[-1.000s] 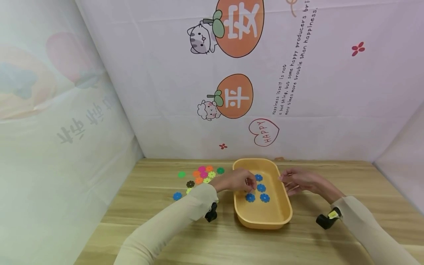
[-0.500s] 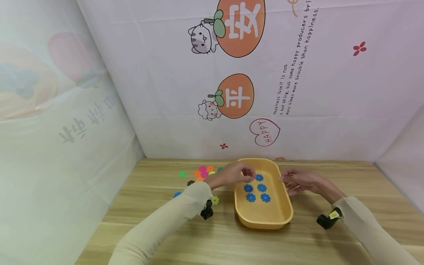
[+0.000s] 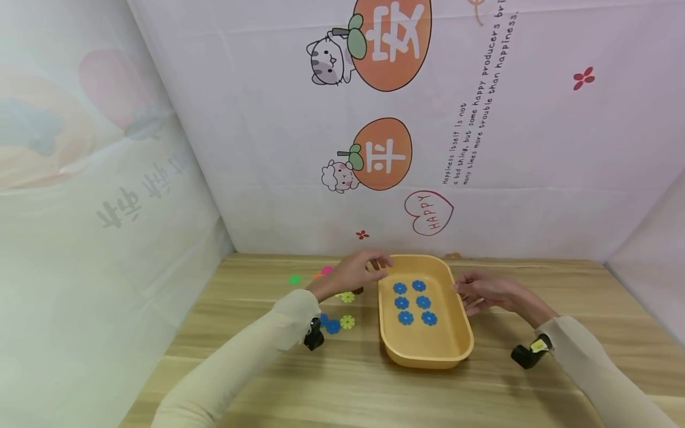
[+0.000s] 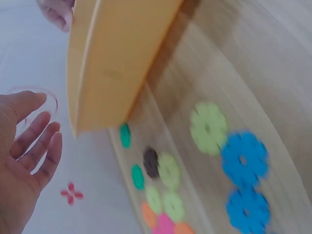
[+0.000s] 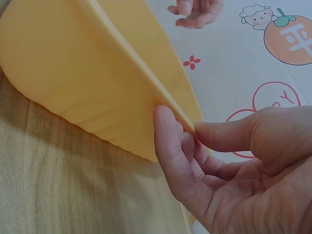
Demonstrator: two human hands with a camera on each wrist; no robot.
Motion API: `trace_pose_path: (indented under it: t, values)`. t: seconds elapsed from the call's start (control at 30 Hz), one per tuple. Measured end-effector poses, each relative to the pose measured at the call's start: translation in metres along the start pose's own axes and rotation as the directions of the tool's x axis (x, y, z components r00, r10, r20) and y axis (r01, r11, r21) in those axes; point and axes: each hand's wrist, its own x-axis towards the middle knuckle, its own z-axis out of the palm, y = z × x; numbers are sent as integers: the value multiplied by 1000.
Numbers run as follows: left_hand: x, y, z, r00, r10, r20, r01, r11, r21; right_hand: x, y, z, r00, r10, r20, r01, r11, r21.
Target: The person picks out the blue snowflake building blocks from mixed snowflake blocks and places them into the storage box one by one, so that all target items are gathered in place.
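My left hand (image 3: 354,274) hovers at the far left rim of a yellow plastic tray (image 3: 427,351), fingers loosely bent and holding nothing. On the tray's floor lie several blue flower-shaped discs (image 3: 405,318), arranged in two columns. At the opposite side, my right hand (image 3: 486,291) pinches the tray's long rim; its thumb (image 5: 224,135) presses on the rim while the other fingers sit against the outer wall. Beneath and beside my left arm, more flower discs are scattered, among them blue ones (image 4: 244,158) and a lime one (image 4: 208,127).
Loose discs in pink (image 3: 327,270), green (image 3: 295,279) and brown (image 4: 151,162) lie left of the tray, partly hidden by my left hand and sleeve. A printed cloth (image 3: 283,148) hangs behind the wooden table (image 3: 332,386).
My left hand has withdrawn from over the tray's floor, going left and back to the rim. More blue discs now show in the tray. The right hand keeps its grip.
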Motion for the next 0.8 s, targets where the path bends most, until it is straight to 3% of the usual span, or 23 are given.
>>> trace_pose_path:
  t: [0.17,0.4,0.8]
  values:
    - [-19,-23,-11,999,-21,-27,21,1000,4,-1,1,-1,1000,4,0,-4,1000,-12]
    - [-49,-48,-23,999,-46,0,46,999,1,0,2,-4,1000,3,9,-3,1000,-9]
    - [-96,-75,-42,988,-154,30,153,988,28,2,1,-2,1000,-8,28,7,1000,19]
